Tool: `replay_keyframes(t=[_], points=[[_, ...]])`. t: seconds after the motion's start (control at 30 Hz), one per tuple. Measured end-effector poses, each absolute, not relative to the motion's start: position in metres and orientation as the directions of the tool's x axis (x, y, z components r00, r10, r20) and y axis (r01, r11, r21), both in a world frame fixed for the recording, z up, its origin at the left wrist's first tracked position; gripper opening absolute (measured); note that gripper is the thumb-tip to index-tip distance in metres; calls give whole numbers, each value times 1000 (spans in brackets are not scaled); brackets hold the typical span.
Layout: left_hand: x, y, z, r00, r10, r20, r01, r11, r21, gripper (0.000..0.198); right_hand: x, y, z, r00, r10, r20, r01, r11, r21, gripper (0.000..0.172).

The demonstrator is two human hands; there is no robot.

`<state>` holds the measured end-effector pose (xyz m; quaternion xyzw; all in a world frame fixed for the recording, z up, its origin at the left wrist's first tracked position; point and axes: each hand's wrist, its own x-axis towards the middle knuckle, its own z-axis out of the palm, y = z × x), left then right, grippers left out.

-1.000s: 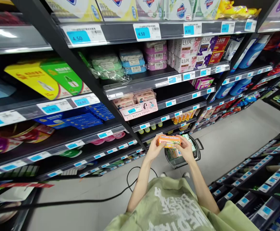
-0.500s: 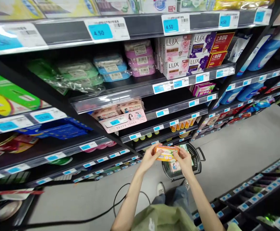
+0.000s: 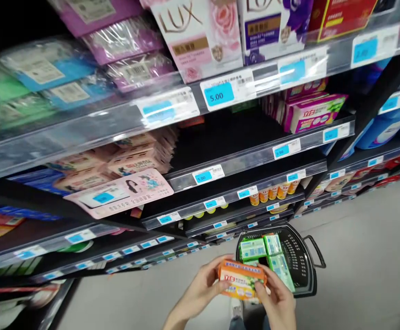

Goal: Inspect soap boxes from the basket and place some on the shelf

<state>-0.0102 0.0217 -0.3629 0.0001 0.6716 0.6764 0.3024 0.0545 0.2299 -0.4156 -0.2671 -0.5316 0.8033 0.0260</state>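
Observation:
An orange soap box point(image 3: 241, 280) is held low in the middle of the view, gripped from both ends. My left hand point(image 3: 202, 290) closes on its left end, and my right hand point(image 3: 278, 301) closes on its right end. Just behind the box, a black shopping basket point(image 3: 303, 261) stands on the floor with several green boxes point(image 3: 253, 249) inside. The black shelf point(image 3: 241, 158) straight ahead has a dark gap between pink packs on its left and pink-and-green boxes point(image 3: 311, 112) on its right.
Shelves of soap fill the view, with LUX boxes point(image 3: 200, 34) on the upper shelf and blue price tags along every edge. Wrapped packs point(image 3: 124, 41) lie at the upper left. Grey floor point(image 3: 364, 256) stretches to the right.
The view has moved closer to the shelves and down. Both hands with the orange box now sit lower in the frame, over the basket, whose green boxes now show.

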Motion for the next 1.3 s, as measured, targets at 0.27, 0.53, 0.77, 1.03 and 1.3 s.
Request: replay_keyframes(t=[0.27, 0.53, 0.77, 1.03, 1.3], points=[[-11, 30, -396, -809, 414, -417, -447, 25, 894, 65, 56, 236, -448, -785, 328, -525, 322, -509, -798, 58], [-9, 18, -370, -844, 415, -340, -375, -2, 927, 56, 49, 229, -414, -866, 225, -446, 333, -404, -852, 54], [-9, 7, -318, -883, 416, -216, -221, 38, 975, 50, 14, 240, -351, -973, -91, -212, 199, 134, -971, 43], [-12, -15, -295, -995, 87, 47, 29, -199, 980, 35, -106, 285, -215, -944, -201, 263, -316, 308, -897, 45], [-19, -29, -304, -999, 2, 39, 38, -180, 983, 21, -259, 295, -128, -898, -168, 405, -424, 570, -704, 52]])
